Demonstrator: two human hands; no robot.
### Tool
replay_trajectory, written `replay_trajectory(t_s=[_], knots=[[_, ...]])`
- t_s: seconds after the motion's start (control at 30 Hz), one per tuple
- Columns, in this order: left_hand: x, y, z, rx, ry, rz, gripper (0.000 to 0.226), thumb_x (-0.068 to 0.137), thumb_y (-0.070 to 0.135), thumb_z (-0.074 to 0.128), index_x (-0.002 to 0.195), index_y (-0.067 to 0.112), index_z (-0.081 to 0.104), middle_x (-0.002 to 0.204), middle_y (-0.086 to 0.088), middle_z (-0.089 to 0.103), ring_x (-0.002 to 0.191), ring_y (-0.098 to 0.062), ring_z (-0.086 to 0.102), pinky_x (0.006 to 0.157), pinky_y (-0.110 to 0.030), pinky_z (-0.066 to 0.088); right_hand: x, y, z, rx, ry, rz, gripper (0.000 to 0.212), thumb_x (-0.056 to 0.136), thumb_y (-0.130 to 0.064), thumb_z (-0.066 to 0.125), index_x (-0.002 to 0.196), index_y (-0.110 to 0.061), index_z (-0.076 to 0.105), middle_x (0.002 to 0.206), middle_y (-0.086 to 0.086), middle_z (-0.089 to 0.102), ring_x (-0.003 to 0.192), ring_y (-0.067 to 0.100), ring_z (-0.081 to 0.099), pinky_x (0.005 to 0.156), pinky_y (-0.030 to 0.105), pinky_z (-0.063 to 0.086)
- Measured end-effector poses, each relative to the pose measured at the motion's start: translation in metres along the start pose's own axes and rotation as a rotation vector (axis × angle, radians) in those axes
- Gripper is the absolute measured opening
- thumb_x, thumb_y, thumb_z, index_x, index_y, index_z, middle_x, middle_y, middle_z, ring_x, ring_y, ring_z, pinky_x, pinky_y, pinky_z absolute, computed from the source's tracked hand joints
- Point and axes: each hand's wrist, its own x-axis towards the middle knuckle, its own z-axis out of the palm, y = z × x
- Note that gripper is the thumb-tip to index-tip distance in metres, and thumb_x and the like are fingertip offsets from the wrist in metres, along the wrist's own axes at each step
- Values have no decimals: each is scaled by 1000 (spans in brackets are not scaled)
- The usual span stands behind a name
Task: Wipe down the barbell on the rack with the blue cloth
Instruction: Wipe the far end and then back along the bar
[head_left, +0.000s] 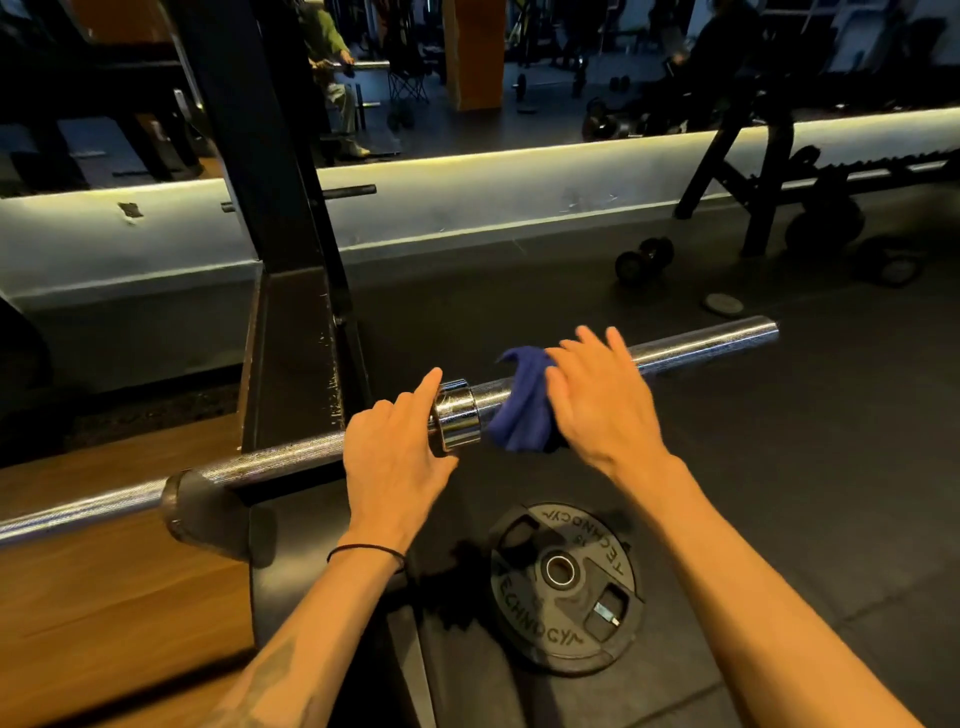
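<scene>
TECHNOGYM plate (563, 587) on floor, right hand (602, 400) flat on blue cloth (522, 410) over barbell (701, 345), left hand (397, 447) relaxed at collar

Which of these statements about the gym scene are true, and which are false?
1. The blue cloth is draped over the barbell's sleeve. True.
2. The right hand has its fingers spread out straight. True.
3. The left hand holds the cloth. False: it rests by the barbell's chrome collar, pointing with its forefinger.
4. A weight plate is loaded on the barbell. False: it lies flat on the floor.
5. Dumbbells lie on the floor beyond the bar. True.
</scene>
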Motion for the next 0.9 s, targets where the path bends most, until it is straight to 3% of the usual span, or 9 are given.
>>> replay_trajectory(t_s=[0.1,0.17,0.3,0.43,0.5,0.6,0.67,0.73,0.9], knots=[[1,2,2,-8,22,-28,90,55,36,91,136,19,54,79,2,63,69,-21,58,64,-36,43,2,3,0,-102,-15,168,51,103,-30,26,123,-7,66,139,16,57,143,37,36,119,52,21],[1,4,3,-27,38,-28,88,56,34,90,134,18,55,80,1,63,70,-22,58,65,-36,42,5,-26,-2,-124,3,158,46,101,-27,30,123,-7,65,146,16,50,142,37,35,116,51,26],[-2,5,2,-27,10,-23,92,59,39,89,138,18,47,88,0,63,76,-22,58,71,-36,44,-1,-71,6,95,-7,-67,54,99,-28,23,121,-7,67,134,12,61,135,31,46,117,48,30],[-11,-2,0,-64,22,70,86,73,56,72,144,15,41,98,-1,58,84,-21,53,79,-37,42,-2,-34,1,59,-29,-151,50,99,-32,26,115,-10,69,116,9,69,125,30,55,117,48,27],[-13,-2,-3,-104,30,72,79,83,63,59,144,16,42,98,1,55,87,-18,51,85,-35,41,5,-7,1,-43,-63,-77,57,98,-33,20,111,-11,70,113,10,70,128,33,53,117,49,23],[-15,-1,-6,-146,35,38,73,89,67,49,142,18,43,97,5,54,88,-15,50,88,-33,40,6,13,-3,-141,-64,134,62,98,-35,17,119,-9,70,134,13,63,142,34,39,120,50,16],[-14,-1,-4,-170,46,27,72,88,67,52,140,18,46,96,5,54,86,-15,50,87,-32,38,9,-8,-9,-200,-67,162,53,97,-33,26,120,-10,68,141,13,55,141,37,35,116,53,23],[-13,0,-2,-205,63,24,71,85,64,60,137,17,48,96,5,56,86,-15,52,86,-32,38,9,-42,-9,-227,-73,24,42,94,-31,37,112,-13,70,130,10,55,130,36,41,105,52,34],[-10,5,-3,-251,36,-13,69,70,49,81,127,24,51,97,8,59,84,-13,53,84,-31,39,-10,-51,3,136,2,-181,47,99,-25,30,120,-4,67,125,13,65,124,35,56,114,46,30]])
